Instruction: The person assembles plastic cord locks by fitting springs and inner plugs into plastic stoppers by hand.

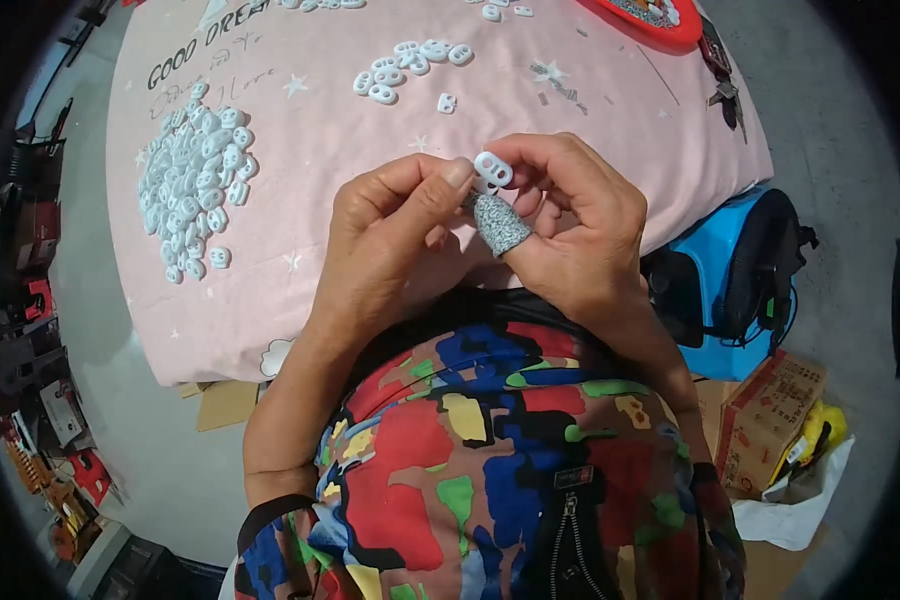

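Observation:
In front of my body, just above the near part of the pink cloth, both hands meet at a small white oval plastic piece with two holes point(493, 168). My right hand point(582, 210) pinches its right edge with the index finger; the thumb wears a grey speckled knit finger sleeve point(499, 225). My left hand point(392, 215) has thumb and index finger pressed together at the piece's left edge. Just below it shows another bit of white, mostly covered by fingers, so I cannot tell if it is a second part.
A big pile of similar white pieces point(192, 180) lies at left on the pink cloth point(300, 130). A smaller group point(410, 62) and a lone piece point(447, 103) lie beyond my hands. A red tray point(650, 30) and keys point(727, 95) sit far right; a blue bag point(735, 265) stands beside the table.

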The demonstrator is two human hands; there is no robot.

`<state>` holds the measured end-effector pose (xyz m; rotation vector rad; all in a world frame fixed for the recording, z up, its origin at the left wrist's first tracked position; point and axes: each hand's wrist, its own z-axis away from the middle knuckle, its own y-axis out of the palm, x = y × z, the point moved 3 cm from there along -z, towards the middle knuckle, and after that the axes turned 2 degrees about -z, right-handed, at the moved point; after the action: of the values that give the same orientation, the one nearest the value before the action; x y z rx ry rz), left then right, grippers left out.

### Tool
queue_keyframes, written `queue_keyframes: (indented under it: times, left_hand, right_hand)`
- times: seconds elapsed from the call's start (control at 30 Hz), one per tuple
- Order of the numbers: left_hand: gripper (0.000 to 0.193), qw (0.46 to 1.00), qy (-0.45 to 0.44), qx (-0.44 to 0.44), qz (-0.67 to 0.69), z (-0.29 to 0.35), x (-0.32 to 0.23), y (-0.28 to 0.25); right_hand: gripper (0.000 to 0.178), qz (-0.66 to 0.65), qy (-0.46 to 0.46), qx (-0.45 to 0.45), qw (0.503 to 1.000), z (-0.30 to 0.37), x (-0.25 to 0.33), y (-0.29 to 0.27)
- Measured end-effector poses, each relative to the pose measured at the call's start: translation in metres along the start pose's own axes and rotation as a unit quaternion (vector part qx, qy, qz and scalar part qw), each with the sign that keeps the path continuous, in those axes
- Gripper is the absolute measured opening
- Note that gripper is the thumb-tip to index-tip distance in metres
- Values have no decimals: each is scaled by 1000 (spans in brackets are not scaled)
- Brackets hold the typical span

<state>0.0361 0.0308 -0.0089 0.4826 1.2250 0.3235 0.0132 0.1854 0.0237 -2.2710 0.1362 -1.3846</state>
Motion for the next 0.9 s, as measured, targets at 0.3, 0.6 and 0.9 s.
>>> queue_keyframes:
  times: [0.3,0.6,0.9]
  left_hand:
    - [15,995,59,-31,-72,0,-6,5]
    - [16,996,49,-32,-62,-1,-4,2]
    - [16,992,67,-41,-102,-1,-6,0]
  right_hand:
    - [38,44,-78,3,996,-2,5,1]
    - [44,138,-142,52,979,-9,7,-4]
    - [36,221,-154,129,954,-15,3,-5]
